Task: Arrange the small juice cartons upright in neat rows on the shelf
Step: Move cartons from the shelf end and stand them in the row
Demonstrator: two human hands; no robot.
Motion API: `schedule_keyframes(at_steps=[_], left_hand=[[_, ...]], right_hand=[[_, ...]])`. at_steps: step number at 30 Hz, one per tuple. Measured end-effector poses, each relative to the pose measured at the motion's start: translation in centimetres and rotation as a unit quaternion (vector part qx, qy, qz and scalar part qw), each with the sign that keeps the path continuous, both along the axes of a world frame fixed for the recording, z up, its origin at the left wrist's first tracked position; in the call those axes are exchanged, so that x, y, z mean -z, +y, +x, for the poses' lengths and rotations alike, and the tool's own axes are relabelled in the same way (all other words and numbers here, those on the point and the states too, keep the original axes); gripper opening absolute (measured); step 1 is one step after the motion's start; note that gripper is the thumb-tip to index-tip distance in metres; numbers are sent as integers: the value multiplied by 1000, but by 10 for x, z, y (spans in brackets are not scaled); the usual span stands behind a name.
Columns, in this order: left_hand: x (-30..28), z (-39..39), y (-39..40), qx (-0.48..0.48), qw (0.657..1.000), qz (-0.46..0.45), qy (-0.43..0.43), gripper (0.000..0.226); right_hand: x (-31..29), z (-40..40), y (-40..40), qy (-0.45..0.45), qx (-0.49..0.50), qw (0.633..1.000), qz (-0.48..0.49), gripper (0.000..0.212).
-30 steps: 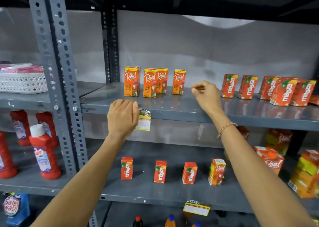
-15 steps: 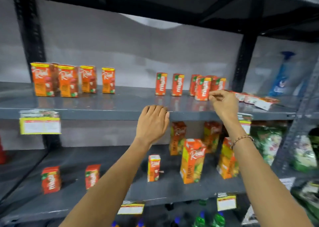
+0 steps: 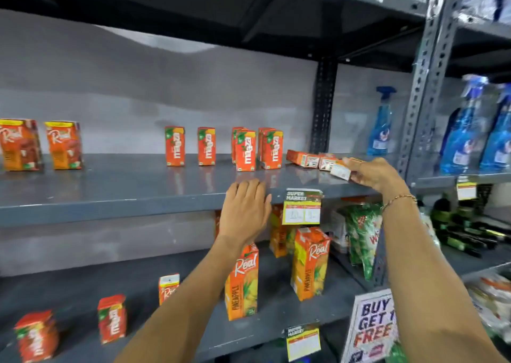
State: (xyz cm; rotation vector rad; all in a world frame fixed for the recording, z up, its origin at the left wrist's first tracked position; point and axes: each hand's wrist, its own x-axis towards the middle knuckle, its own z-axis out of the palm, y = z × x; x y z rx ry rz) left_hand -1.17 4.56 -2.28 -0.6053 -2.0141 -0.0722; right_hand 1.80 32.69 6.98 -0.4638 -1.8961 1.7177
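View swings right since earlier frame; right hand (image 3: 372, 172) reaches fallen cartons (image 3: 318, 161) at shelf (image 3: 110, 194) right end, grip closing on nearest one. Left hand (image 3: 244, 210) open, resting on shelf edge. Six Maaza cartons (image 3: 246, 150) upright; about three still flat.

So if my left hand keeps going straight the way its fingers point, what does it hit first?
Probably the nearest upright Maaza carton; the left hand points up over the bare shelf toward it, though depth is unclear.
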Motion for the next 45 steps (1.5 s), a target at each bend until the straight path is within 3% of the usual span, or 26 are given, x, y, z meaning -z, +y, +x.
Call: schedule_keyframes(at_steps=[1, 4, 9, 13, 16, 19, 23, 24, 28, 34, 45], left_hand=[[2, -3, 0, 1, 1000, 1, 13, 37], [6, -10, 3, -2, 998, 15, 57, 35], [11, -17, 8, -10, 992, 42, 115, 36], [9, -17, 8, -11, 993, 43, 109, 38], [9, -14, 9, -16, 995, 40, 87, 39], [6, -9, 7, -23, 998, 31, 45, 41], [0, 4, 1, -9, 1000, 9, -21, 44], [-2, 6, -3, -4, 999, 14, -32, 44], [-8, 10, -42, -19, 997, 55, -59, 40], [-3, 8, -158, -79, 996, 30, -26, 36], [-10, 20, -400, -191, 980, 58, -11, 39]], right_hand=[[-2, 1, 8, -8, -22, 1000, -16, 43], [-13, 4, 26, -93, -65, 994, 1, 18], [-21, -7, 35, -198, -70, 976, 62, 31], [-24, -8, 28, -232, -64, 966, 92, 38], [-21, -6, 18, -191, -49, 975, 101, 54], [-15, -5, 2, -83, -39, 992, 84, 87], [-4, -1, -33, 15, -75, 997, 32, 106], [0, 0, -44, 23, -90, 995, 27, 103], [6, 6, -98, 36, -152, 984, 88, 55], [5, -3, -199, 69, -220, 970, 82, 69], [1, -50, -418, 74, -300, 943, 120, 73]])
